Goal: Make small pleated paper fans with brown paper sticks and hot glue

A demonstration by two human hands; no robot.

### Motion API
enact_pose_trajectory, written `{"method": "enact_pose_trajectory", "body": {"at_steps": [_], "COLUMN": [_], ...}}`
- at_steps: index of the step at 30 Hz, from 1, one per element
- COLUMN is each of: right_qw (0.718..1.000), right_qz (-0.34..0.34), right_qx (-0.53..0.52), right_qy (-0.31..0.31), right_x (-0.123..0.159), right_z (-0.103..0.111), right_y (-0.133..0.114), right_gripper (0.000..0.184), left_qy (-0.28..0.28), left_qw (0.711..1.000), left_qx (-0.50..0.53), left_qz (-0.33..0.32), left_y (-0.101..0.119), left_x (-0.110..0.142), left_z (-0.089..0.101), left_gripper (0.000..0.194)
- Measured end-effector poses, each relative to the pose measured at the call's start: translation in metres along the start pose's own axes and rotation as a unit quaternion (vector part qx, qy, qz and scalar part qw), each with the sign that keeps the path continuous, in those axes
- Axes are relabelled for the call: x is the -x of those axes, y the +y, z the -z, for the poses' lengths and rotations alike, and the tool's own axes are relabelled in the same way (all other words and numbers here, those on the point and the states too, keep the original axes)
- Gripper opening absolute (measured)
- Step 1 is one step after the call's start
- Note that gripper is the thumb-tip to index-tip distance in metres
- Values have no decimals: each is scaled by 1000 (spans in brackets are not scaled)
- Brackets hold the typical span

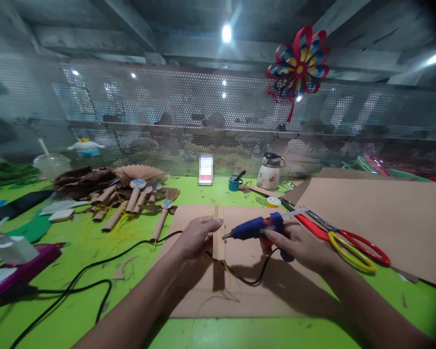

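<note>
My right hand (300,244) is wrapped round a blue hot glue gun (252,228), its nozzle pointing left. A clear glue stick (296,212) sticks out of the gun's back. Between the thumb and fingers of my left hand (196,237) is a narrow brown paper strip (218,249), held roughly upright. The nozzle tip is close to the strip's right edge; whether they touch I cannot tell. Thin yellow strings (223,257) hang along the strip. Beneath both hands lies a brown paper sheet (189,300). The gun's black cord passes below the strip.
Brown paper fans with rolled handles (114,216) lie in a pile at left, near a purple power strip (45,266). At right, scissors (349,245) with red and yellow handles rest by large brown sheets (378,218). A white jug (269,175) and phone (205,170) stand behind.
</note>
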State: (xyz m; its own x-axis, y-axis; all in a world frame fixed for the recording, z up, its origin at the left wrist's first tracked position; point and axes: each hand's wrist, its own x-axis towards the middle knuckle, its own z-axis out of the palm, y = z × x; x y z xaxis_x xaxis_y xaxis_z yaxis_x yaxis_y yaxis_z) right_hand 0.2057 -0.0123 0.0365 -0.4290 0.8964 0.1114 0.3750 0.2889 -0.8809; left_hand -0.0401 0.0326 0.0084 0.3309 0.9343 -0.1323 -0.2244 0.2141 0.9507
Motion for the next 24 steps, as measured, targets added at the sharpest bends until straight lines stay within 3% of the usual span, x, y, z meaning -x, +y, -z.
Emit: {"method": "enact_pose_trajectory", "body": {"at_steps": [10,14,24], "right_qw": [1000,999,1000], "right_qz": [11,18,15], "right_qx": [20,36,25], "right_qy": [-5,-23,4], "right_x": [-1,2,-1], "right_z": [3,3,2], "right_y": [3,3,1], "right_gripper": [48,49,49], "left_qy": [-30,-21,9], "left_qw": [999,1000,998], "left_qx": [9,2,-67], "left_qz": [17,17,-4], "left_y": [1,0,0], "left_x": [2,1,3], "left_z": [-3,-1,0], "left_gripper": [31,34,30]}}
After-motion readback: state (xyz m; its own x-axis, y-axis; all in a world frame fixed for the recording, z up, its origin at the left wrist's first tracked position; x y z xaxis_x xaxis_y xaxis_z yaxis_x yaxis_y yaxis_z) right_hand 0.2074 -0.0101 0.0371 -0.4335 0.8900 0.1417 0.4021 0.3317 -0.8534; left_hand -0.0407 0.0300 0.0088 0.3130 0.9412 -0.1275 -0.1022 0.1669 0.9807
